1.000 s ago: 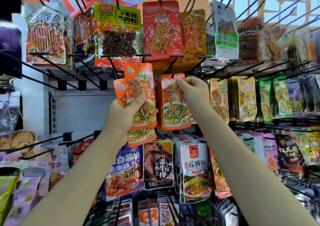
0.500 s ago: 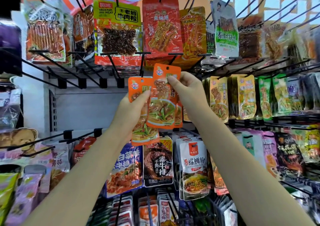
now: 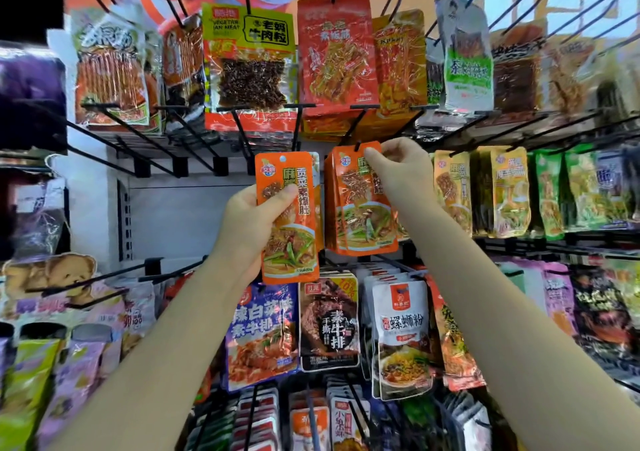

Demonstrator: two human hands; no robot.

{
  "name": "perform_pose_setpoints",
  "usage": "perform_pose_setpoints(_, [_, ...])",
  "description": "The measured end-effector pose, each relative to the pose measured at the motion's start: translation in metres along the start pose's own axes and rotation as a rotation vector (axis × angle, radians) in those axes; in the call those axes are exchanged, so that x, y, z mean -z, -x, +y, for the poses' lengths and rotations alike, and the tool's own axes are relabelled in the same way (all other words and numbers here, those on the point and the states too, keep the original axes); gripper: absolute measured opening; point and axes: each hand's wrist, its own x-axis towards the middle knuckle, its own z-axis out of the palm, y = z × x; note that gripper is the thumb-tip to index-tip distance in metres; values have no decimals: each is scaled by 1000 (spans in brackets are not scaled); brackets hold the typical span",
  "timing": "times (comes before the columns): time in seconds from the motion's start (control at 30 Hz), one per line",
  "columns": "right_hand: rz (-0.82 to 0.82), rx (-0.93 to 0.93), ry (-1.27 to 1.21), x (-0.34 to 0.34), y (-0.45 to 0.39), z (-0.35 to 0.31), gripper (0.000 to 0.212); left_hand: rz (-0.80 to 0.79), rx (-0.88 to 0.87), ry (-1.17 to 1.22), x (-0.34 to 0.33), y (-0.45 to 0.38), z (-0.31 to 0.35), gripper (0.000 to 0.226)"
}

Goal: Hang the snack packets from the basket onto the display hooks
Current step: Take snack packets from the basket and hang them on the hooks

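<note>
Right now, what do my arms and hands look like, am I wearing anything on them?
Both forearms are bare as far as the view shows: no sleeves reach into the picture. The left hand and the right hand have no gloves, and no rings, watch or bracelet are visible on the fingers or wrists. No markings show either. The upper arms are out of view, so a short sleeve higher up cannot be ruled out.

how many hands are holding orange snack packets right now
2. The left hand grips a small stack of orange packets off the hooks. The right hand pinches the top of the front orange packet at the hook; more packets behind it are partly hidden.
</note>
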Motion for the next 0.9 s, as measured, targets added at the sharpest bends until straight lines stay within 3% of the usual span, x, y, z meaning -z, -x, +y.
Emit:
perform_pose_setpoints(0.07, [138, 129, 72, 4, 3, 0, 15, 0, -2, -1, -2, -1, 0, 10])
perform_pose_setpoints(0.13, [159, 213, 78, 8, 8, -4, 16, 1, -6, -14, -7, -3, 0, 12])
perform_pose_setpoints(0.27, [-201, 132, -101, 6, 27, -18, 31, -49, -27, -5, -30, -7, 2, 9])
perform_pose_setpoints(0.33, [-262, 128, -144, 5, 28, -18, 26, -81, -54, -35, -43, -9, 3, 9])
perform_pose_setpoints(0.47, [-196, 76, -202, 12, 19, -10, 19, -119, -58, -80, -55, -14, 1, 13])
perform_pose_setpoints(0.73, [-142, -60, -107, 14, 2, -5, 37, -15, -88, -200, -58, -19, -13, 11])
perform_pose_setpoints(0.9, [-139, -69, -93, 13, -3, -6, 35, 11, -75, -243, -60, -27, -15, 12])
